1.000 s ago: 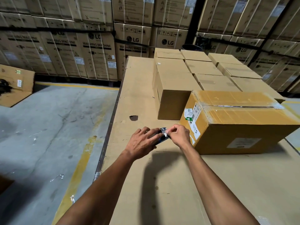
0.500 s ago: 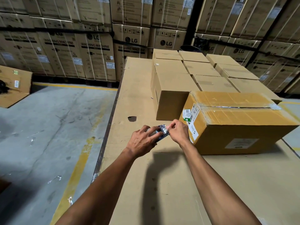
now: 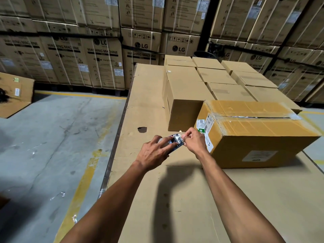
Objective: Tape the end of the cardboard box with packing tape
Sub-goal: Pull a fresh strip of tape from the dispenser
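A brown cardboard box (image 3: pixel 259 137) lies on the cardboard-covered table, its top glossy with tape and its near-left end carrying white and green labels. Just left of that end, my left hand (image 3: pixel 154 151) grips a packing tape roll (image 3: pixel 172 142), mostly hidden under the fingers. My right hand (image 3: pixel 192 139) pinches the loose end of the tape at the roll, close to the box's labelled end. Whether the hand touches the box I cannot tell.
Several plain cartons (image 3: pixel 210 79) stand in rows behind the box. The table (image 3: pixel 175 199) has a small hole (image 3: pixel 142 129) and its left edge drops to the concrete floor (image 3: pixel 52 146). Stacked washing machine cartons (image 3: pixel 101 64) wall the back.
Both hands stay together at the tape roll beside the box's end. My right fingers have shifted slightly on the tape end; the view has drifted a little.
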